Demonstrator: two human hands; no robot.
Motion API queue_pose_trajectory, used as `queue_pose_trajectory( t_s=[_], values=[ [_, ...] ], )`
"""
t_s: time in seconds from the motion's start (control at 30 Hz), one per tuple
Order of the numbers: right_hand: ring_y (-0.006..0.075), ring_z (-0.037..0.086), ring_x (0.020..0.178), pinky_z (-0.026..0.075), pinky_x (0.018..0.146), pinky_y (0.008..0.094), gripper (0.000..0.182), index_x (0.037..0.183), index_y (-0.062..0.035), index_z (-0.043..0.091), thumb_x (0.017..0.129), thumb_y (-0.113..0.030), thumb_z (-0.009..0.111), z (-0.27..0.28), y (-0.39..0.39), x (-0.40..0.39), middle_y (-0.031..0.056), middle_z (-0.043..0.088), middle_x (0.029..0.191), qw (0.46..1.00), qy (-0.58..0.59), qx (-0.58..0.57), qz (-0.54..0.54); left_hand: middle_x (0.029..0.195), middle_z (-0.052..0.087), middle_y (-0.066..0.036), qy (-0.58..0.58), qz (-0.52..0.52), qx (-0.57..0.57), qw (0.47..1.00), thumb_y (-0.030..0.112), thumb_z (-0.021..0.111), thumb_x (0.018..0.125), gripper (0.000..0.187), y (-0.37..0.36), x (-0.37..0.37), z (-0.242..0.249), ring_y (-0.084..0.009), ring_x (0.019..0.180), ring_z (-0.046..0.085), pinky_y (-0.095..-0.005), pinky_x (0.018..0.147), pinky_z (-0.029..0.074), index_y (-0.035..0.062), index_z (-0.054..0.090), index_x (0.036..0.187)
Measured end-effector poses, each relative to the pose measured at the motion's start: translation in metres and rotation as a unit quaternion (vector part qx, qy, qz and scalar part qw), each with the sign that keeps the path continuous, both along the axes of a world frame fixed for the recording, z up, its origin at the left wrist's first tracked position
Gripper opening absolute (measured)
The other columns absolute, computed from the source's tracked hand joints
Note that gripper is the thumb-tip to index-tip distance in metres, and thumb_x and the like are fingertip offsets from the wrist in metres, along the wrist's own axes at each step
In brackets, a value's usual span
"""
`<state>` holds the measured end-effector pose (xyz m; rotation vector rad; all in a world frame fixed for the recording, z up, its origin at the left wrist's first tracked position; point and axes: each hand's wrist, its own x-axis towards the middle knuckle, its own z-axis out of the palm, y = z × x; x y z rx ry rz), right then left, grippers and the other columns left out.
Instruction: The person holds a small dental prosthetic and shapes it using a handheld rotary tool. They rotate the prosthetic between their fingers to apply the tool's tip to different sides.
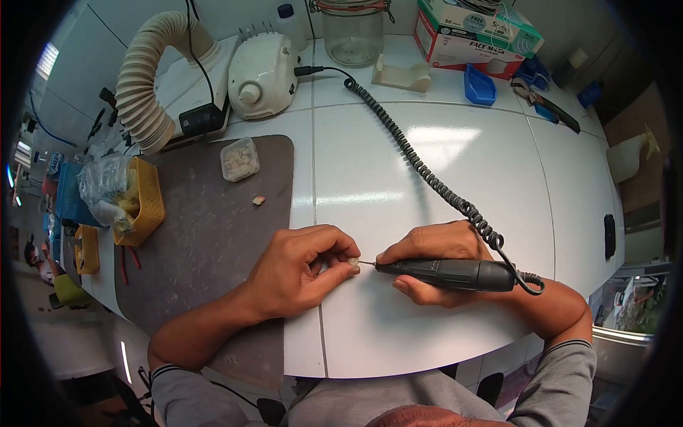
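Observation:
Between thumb and fingertips, my left hand [302, 267] pinches a small off-white piece [353, 262]; its kind is too small to make out. My right hand [445, 260] is wrapped round a black rotary handpiece [455, 274], lying level and pointing left. The thin metal bit at its tip reaches right to the small piece. From the handpiece's rear end, a coiled black cord [420, 167] runs up and back to a white control unit [260, 78] with a round knob. Both forearms rest near the front of the white tiled table.
A dark mat [206, 228] covers the left side, bearing a clear tub of pale pieces [240, 159] and a small fragment [259, 201]. Yellow basket [146, 196] and ribbed hose [142, 78] stand left. Behind are a glass jar [352, 35], mask boxes [473, 43] and a blue tray [480, 85].

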<state>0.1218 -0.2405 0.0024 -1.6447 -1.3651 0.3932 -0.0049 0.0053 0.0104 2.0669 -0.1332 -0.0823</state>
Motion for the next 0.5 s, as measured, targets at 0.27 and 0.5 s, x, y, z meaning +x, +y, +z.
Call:
queue_pose_trajectory(
  t_s=[0.27, 0.5],
  values=[
    [0.0229, 0.079, 0.085, 0.062, 0.079, 0.0345, 0.033, 0.117, 0.0039, 0.074, 0.097, -0.022, 0.073, 0.002, -0.009, 0.008, 0.0168, 0.081, 0.095, 0.982, 0.189, 0.015, -0.023, 0.091, 0.078, -0.007, -0.010, 0.036, -0.092, 0.995, 0.007, 0.081, 0.093, 0.015, 0.000, -0.003, -0.015, -0.0120, 0.084, 0.075, -0.0256, 0.073, 0.057, 0.0012, 0.074, 0.105],
    [0.0228, 0.079, 0.084, 0.062, 0.078, 0.0337, 0.033, 0.118, 0.0028, 0.074, 0.097, -0.022, 0.071, -0.003, -0.009, 0.004, 0.0164, 0.081, 0.095, 0.990, 0.135, 0.026, -0.018, 0.093, 0.079, -0.006, -0.023, 0.052, -0.109, 0.992, 0.007, 0.083, 0.092, 0.020, -0.004, -0.004, -0.016, -0.0093, 0.082, 0.073, -0.0249, 0.073, 0.057, 0.0011, 0.076, 0.110]
  ],
)
